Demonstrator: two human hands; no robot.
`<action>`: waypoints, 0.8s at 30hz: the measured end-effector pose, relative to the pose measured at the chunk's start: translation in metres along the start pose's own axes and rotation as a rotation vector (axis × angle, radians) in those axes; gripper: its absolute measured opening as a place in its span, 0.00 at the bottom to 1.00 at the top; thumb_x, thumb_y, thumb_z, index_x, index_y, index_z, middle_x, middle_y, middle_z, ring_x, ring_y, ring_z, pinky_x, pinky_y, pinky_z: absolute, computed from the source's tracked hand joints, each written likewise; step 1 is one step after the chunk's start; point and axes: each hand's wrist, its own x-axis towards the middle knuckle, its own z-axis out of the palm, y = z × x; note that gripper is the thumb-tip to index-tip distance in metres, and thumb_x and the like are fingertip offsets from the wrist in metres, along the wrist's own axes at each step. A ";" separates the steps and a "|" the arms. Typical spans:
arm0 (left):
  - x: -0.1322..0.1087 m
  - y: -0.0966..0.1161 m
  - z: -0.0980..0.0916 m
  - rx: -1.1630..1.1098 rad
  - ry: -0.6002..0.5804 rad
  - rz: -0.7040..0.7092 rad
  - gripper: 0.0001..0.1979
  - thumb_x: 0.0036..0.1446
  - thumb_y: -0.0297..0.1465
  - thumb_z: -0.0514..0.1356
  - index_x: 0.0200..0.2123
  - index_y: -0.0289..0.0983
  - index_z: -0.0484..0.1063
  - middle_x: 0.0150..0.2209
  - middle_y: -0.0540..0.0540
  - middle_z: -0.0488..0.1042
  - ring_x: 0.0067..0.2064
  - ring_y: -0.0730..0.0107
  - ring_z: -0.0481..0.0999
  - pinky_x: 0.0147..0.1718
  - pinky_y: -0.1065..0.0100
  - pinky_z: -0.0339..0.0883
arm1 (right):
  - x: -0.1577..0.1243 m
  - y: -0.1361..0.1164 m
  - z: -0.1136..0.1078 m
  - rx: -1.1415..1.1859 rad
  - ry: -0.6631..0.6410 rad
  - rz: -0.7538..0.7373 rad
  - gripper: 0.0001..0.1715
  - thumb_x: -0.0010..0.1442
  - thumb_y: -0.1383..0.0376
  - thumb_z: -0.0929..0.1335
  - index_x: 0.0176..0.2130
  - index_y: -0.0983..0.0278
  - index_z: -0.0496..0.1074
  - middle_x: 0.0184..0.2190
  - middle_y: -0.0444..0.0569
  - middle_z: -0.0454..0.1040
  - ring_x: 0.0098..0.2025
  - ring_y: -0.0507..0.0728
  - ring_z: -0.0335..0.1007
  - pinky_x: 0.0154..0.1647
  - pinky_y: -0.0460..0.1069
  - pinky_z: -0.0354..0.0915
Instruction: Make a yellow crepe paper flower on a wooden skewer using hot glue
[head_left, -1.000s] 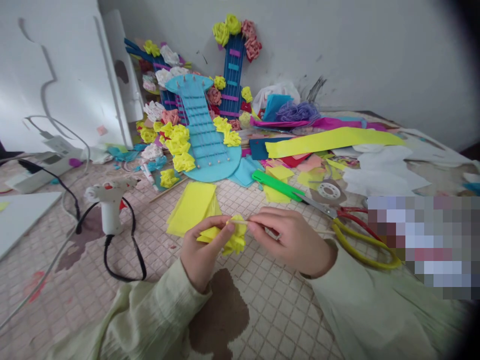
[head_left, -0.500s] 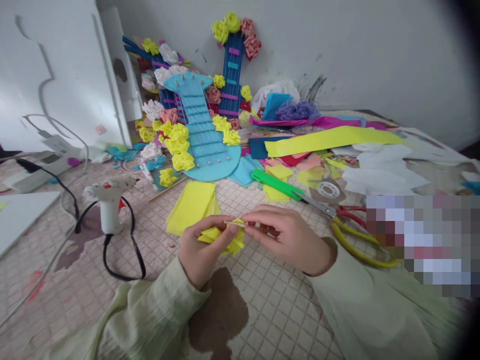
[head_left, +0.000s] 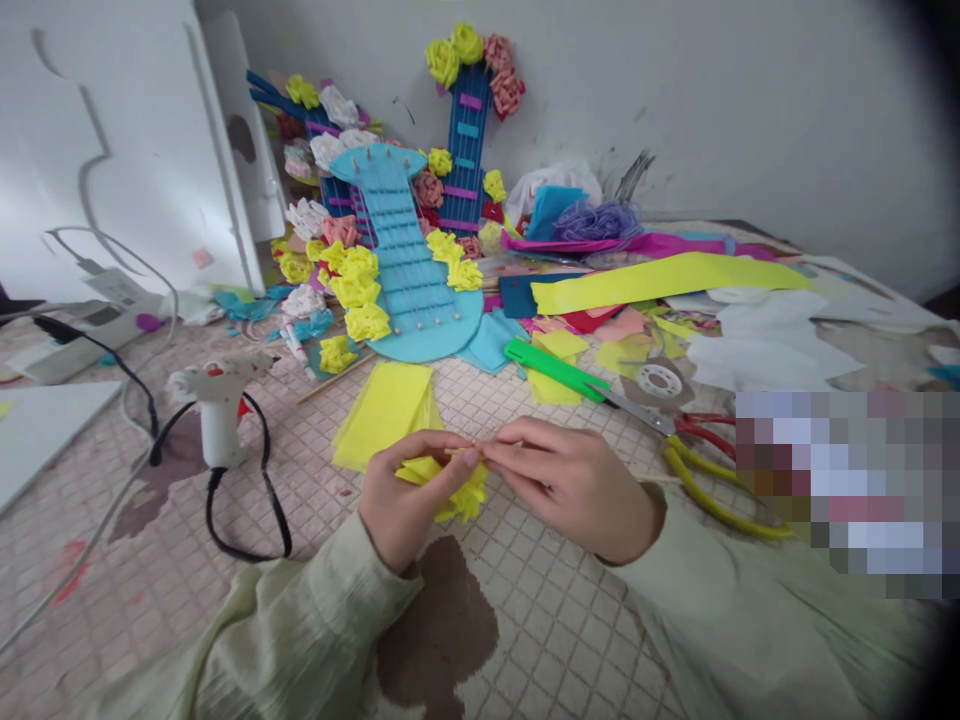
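Note:
My left hand (head_left: 401, 500) is closed around a crumpled yellow paper flower (head_left: 459, 490) just above the tiled table. My right hand (head_left: 570, 480) pinches a thin wooden stick (head_left: 459, 452) that lies across the top of the flower, its fingertips meeting my left thumb. A stack of yellow paper sheets (head_left: 386, 405) lies right behind my hands.
A white glue gun (head_left: 217, 400) with a black cord stands to the left. Green-handled cutter (head_left: 551, 368), tape roll (head_left: 658, 380) and yellow-and-red pliers (head_left: 712, 480) lie to the right. Blue guitar-shaped crafts (head_left: 409, 270) with paper flowers and coloured paper scraps fill the back.
My right hand has slid slightly left and down along the stick, and the flower sits a little lower in my left hand. Nothing else has moved.

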 end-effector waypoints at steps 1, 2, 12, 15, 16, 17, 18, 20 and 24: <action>0.000 0.000 0.000 -0.005 -0.001 -0.004 0.07 0.41 0.33 0.63 0.24 0.35 0.74 0.18 0.51 0.71 0.20 0.75 0.68 0.17 0.76 0.63 | 0.000 0.000 0.000 -0.006 0.004 -0.002 0.14 0.59 0.67 0.60 0.41 0.63 0.71 0.34 0.47 0.72 0.32 0.50 0.68 0.31 0.45 0.64; 0.001 -0.001 0.000 -0.008 -0.004 -0.007 0.07 0.41 0.33 0.63 0.24 0.35 0.74 0.18 0.51 0.71 0.20 0.76 0.68 0.17 0.76 0.63 | 0.000 0.000 0.000 -0.005 0.011 -0.002 0.14 0.59 0.67 0.60 0.41 0.63 0.71 0.34 0.47 0.72 0.32 0.50 0.68 0.31 0.45 0.64; -0.004 -0.001 0.003 0.030 0.026 0.108 0.07 0.43 0.31 0.62 0.28 0.36 0.74 0.21 0.50 0.72 0.23 0.76 0.69 0.21 0.76 0.64 | 0.005 -0.005 -0.003 0.191 0.015 0.180 0.11 0.57 0.63 0.63 0.34 0.65 0.73 0.26 0.45 0.74 0.24 0.48 0.64 0.24 0.43 0.59; -0.007 -0.001 0.006 0.050 0.081 0.161 0.06 0.43 0.30 0.62 0.28 0.37 0.75 0.21 0.51 0.72 0.24 0.75 0.69 0.23 0.76 0.64 | 0.005 -0.007 -0.003 0.181 0.028 0.181 0.12 0.58 0.65 0.61 0.30 0.65 0.73 0.24 0.45 0.72 0.24 0.48 0.63 0.24 0.43 0.57; -0.008 0.000 0.006 0.059 0.089 0.168 0.06 0.43 0.30 0.62 0.28 0.37 0.75 0.21 0.51 0.72 0.23 0.75 0.69 0.23 0.76 0.64 | 0.004 -0.008 -0.003 0.166 0.040 0.177 0.13 0.58 0.66 0.61 0.29 0.65 0.73 0.23 0.45 0.71 0.24 0.48 0.62 0.24 0.43 0.57; -0.009 0.000 0.007 0.066 0.095 0.171 0.05 0.43 0.30 0.62 0.28 0.37 0.75 0.21 0.51 0.72 0.23 0.75 0.69 0.23 0.76 0.64 | 0.004 -0.009 -0.002 0.149 0.055 0.170 0.13 0.58 0.66 0.61 0.29 0.65 0.73 0.21 0.44 0.69 0.23 0.48 0.61 0.24 0.44 0.56; -0.009 0.000 0.008 0.071 0.101 0.171 0.05 0.44 0.30 0.62 0.28 0.37 0.75 0.20 0.51 0.72 0.23 0.75 0.69 0.23 0.75 0.64 | 0.003 -0.009 -0.001 0.129 0.071 0.162 0.13 0.57 0.66 0.61 0.28 0.65 0.73 0.20 0.44 0.68 0.23 0.48 0.60 0.24 0.44 0.55; -0.009 0.000 0.009 0.074 0.110 0.168 0.05 0.44 0.30 0.62 0.28 0.37 0.75 0.20 0.52 0.71 0.23 0.75 0.68 0.23 0.76 0.64 | 0.002 -0.010 0.001 0.083 0.103 0.145 0.13 0.57 0.67 0.61 0.27 0.65 0.72 0.18 0.43 0.65 0.22 0.48 0.59 0.23 0.44 0.54; -0.009 0.000 0.009 0.041 0.101 0.145 0.06 0.44 0.30 0.62 0.29 0.37 0.75 0.20 0.52 0.71 0.22 0.77 0.67 0.21 0.77 0.63 | 0.001 -0.010 0.008 0.022 0.150 0.146 0.13 0.57 0.66 0.61 0.27 0.65 0.72 0.20 0.44 0.66 0.22 0.48 0.59 0.23 0.44 0.54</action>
